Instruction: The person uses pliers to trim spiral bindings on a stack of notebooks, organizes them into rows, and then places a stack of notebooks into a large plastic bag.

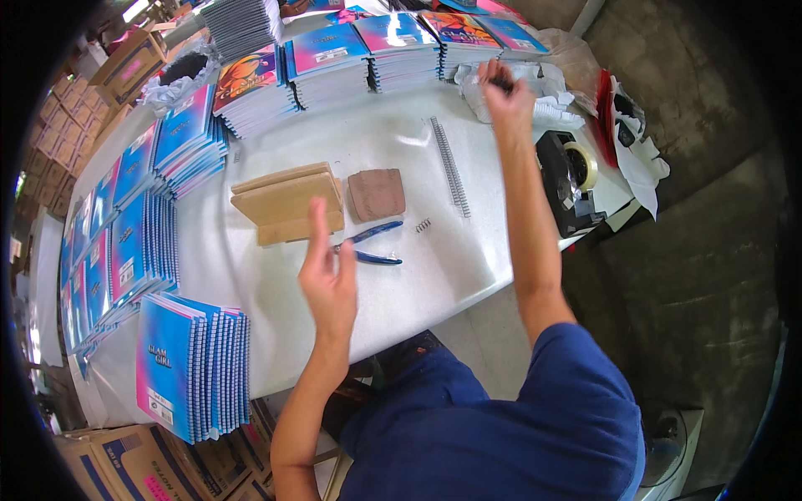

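My left hand [328, 288] hovers over the table's near part, fingers stretched out and holding nothing. Just beside it lie cutting pliers with blue handles [378, 258], their jaws partly hidden behind the fingers. Beyond that hand stands a folded tan cardboard piece [288, 209], with a flat brown pad [376, 194] to its right. Reaching to the far right, my right hand [511, 100] is closed on a small dark thing, blurred, next to crumpled white wrapping [551, 88]. A long dark spiral binding coil [451, 167] and a short piece of coil [423, 225] rest on the tabletop.
Stacks of spiral notebooks [330, 67] line the table's far side, and more notebooks [192, 359] stand along the left. A black tape dispenser [564, 184] sits at the right edge, near a red item [605, 121]. Cardboard boxes [150, 463] are below the table at left.
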The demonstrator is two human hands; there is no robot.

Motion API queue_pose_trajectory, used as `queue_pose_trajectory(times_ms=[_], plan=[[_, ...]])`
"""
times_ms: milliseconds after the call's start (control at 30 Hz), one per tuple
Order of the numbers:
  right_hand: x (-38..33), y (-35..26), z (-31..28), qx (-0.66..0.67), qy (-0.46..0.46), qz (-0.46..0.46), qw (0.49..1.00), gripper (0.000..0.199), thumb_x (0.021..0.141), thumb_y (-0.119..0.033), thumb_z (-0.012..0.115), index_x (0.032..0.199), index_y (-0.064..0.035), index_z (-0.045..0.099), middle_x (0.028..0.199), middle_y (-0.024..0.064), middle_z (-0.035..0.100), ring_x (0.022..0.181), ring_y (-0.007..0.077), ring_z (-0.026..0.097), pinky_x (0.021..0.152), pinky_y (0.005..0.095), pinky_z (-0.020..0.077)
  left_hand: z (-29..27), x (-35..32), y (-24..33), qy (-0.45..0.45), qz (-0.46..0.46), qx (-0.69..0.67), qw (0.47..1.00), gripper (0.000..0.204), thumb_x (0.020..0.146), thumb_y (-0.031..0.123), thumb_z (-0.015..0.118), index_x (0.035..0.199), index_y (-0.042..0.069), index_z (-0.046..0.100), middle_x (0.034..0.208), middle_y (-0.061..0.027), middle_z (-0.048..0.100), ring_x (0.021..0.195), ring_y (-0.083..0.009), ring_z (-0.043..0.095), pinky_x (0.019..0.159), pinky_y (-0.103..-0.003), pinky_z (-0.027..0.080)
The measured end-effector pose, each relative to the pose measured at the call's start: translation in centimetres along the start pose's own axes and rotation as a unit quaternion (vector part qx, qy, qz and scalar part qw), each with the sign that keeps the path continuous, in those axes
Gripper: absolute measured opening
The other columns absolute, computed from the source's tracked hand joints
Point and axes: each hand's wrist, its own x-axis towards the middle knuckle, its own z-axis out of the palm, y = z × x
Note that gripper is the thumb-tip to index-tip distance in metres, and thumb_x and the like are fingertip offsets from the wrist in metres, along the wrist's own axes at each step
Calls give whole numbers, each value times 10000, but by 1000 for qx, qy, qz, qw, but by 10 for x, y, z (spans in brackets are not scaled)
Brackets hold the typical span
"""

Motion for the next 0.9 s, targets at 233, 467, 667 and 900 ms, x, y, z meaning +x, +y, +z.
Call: queue_pose_trajectory(times_ms=[233, 467, 667, 900], plan=[[-23, -24, -28, -834, -206, -318, 401, 432, 890, -231, 645, 1241, -8, 531, 1120, 214, 611, 1043, 340, 581, 946, 352, 442, -100, -133, 23, 250, 106, 393, 879, 610, 916, -17, 530, 1463, -38, 261, 1531, -203, 257, 1417, -301, 259, 1138, -433, 267], [-258, -19, -128, -887, -405, -88, 204, 502, 862, -30, 579, 1352, -70, 476, 1410, 157, 433, 1348, 346, 365, 1144, 475, 275, -172, -226, 5, 421, -69, 460, 779, 756, 931, 286, 603, 1492, 2, 183, 1533, -224, 224, 1414, -316, 261, 1150, -457, 253], [-182, -46, -113, -835, -470, -209, 196, 492, 815, 83, 500, 1297, -11, 525, 1346, 163, 522, 1273, 308, 480, 1178, 449, 202, -193, -227, -48, 426, -64, 295, 853, 881, 854, 149, 708, 1497, -23, 130, 1485, -232, 310, 1338, -278, 357, 1117, -409, 273], [-123, 4, 17, -832, -359, -421, 42, 385, 807, -245, 717, 1136, -69, 622, 1131, 131, 627, 1052, 318, 579, 945, 439, 409, -172, -200, -53, 463, -65, 184, 865, 793, 806, -26, 704, 1457, -32, 251, 1306, -178, 507, 1152, -240, 505, 1028, -373, 363]])
